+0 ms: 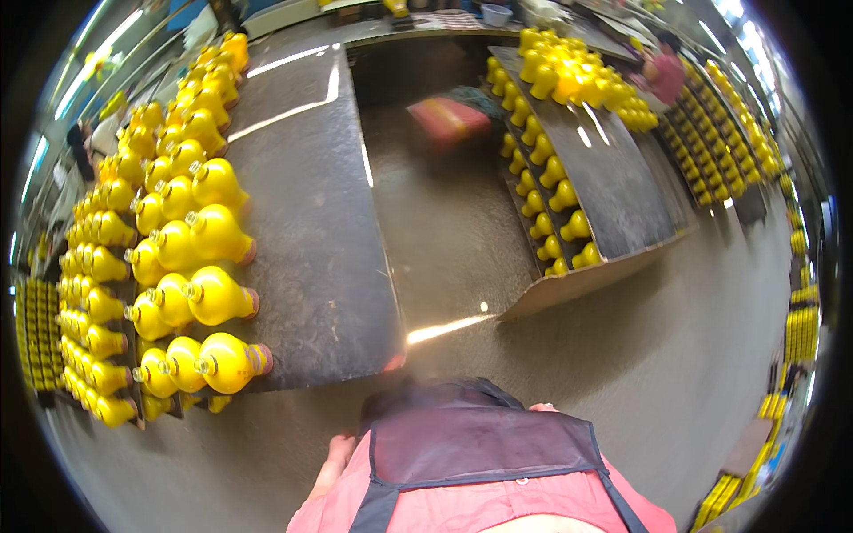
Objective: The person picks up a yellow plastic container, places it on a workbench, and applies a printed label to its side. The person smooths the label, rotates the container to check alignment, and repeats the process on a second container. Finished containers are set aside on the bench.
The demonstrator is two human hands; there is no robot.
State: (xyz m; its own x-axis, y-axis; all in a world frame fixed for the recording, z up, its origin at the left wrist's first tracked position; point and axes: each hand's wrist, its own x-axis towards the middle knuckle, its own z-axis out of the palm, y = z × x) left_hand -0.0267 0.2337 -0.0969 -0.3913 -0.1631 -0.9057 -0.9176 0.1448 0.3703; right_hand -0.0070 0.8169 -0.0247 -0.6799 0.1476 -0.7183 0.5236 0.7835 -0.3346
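Observation:
My left hand point(339, 447) hangs low beside my dark apron point(484, 440), its fingers blurred and partly hidden. Only a small bit of my right hand point(543, 408) shows at the apron's other side; its fingers are out of sight. I see nothing held in either one. Nearest to my left hand is a dark tabletop point(306, 258) with rows of yellow gourd-shaped bottles point(229, 362) along its left side. The front bottles have clear necks pointing left and pinkish bases.
A second dark board point(613, 195) stands to the right, with yellow bottles point(569, 71) on its far end and more on shelves below. Between the tables is a blurred red item point(449, 120). Another person point(665, 75) in pink is at the far right. Stacked yellow bottles point(711, 133) line the right.

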